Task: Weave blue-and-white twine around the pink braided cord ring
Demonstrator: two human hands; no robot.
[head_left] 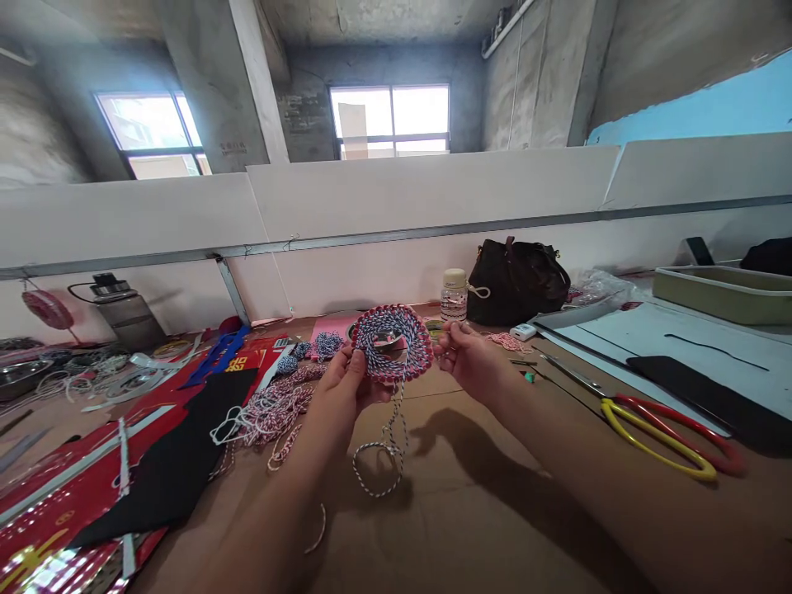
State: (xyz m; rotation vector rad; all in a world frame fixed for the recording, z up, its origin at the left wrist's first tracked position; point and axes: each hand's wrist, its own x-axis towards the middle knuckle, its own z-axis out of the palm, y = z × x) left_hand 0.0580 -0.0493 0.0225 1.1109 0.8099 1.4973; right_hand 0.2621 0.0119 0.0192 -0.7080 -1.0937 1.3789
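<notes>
A round woven cord ring (422,351), black-and-white inside with a red and pink edge, is held up over the brown table. My left hand (346,379) grips its lower left side, thumb in front. At the ring's right edge, my right hand (467,355) has its thumb and fingers pinched together; what is between them is too small to make out. A black-and-white cord (379,493) hangs from the ring's bottom and ends in a loop near the table.
Pink and white cord bundles (281,408) and black cloth (179,454) lie left. Scissors with red and yellow handles (656,429) and a black phone-like slab (705,400) lie right. Behind stand a jar (454,299), a black bag (516,285) and a green tray (721,295).
</notes>
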